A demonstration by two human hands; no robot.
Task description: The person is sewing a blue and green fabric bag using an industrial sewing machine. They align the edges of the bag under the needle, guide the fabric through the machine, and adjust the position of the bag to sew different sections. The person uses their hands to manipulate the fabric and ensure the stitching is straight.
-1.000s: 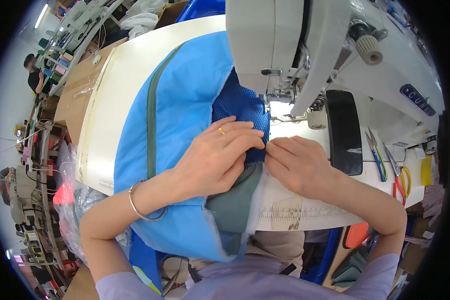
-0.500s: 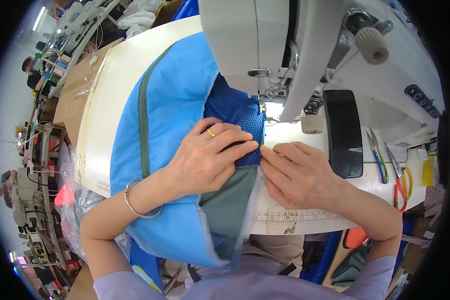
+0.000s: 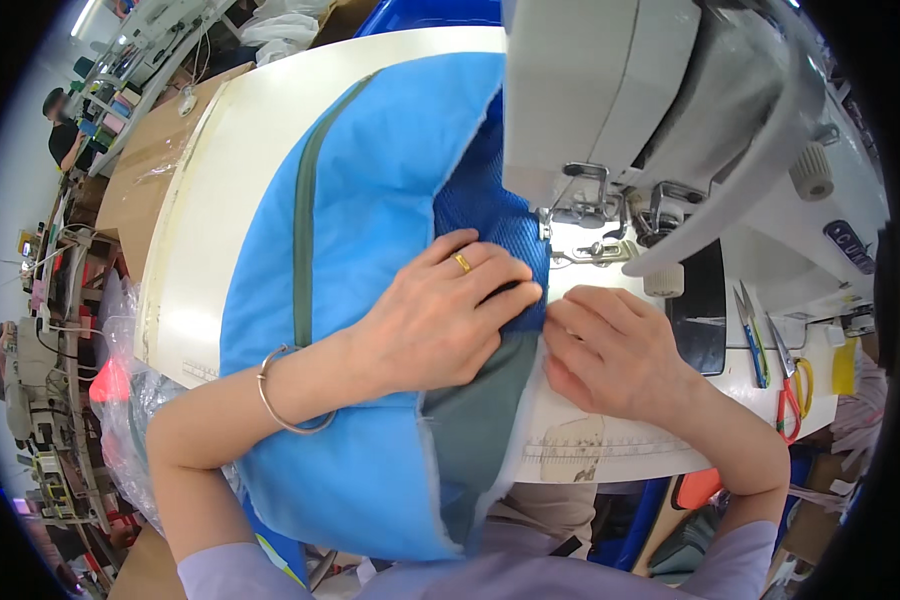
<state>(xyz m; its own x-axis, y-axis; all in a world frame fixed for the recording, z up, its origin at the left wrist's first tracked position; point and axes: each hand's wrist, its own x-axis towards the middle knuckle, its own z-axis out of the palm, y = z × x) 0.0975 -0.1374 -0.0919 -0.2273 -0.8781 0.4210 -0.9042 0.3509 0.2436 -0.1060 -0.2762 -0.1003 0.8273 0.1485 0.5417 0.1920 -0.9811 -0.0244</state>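
A light-blue fabric piece (image 3: 370,200) with a dark-green strip (image 3: 305,220) lies on the sewing machine's table. Blue mesh (image 3: 480,210) joins grey-green cloth (image 3: 475,400) along its right side. My left hand (image 3: 450,310), with bent fingers, grips the mesh near its edge; its thumb is hidden. Close beside those fingertips, my right hand (image 3: 615,350) pinches the right edge where mesh meets grey-green cloth. Just beyond both hands, the mesh edge reaches the presser foot (image 3: 545,225) of the white sewing machine (image 3: 600,90). Whether the needle is down, I cannot tell.
Scissors with red and yellow handles (image 3: 792,390) and pointed snips (image 3: 752,340) lie right of my right hand. A black pad (image 3: 700,310) sits beside the machine. A ruler strip (image 3: 620,447) runs along the table's front edge. Another person (image 3: 67,140) is far left.
The view has shifted, so machine and hands appear farther right. Both hands keep their hold, and their fingertips look slightly nearer the presser foot.
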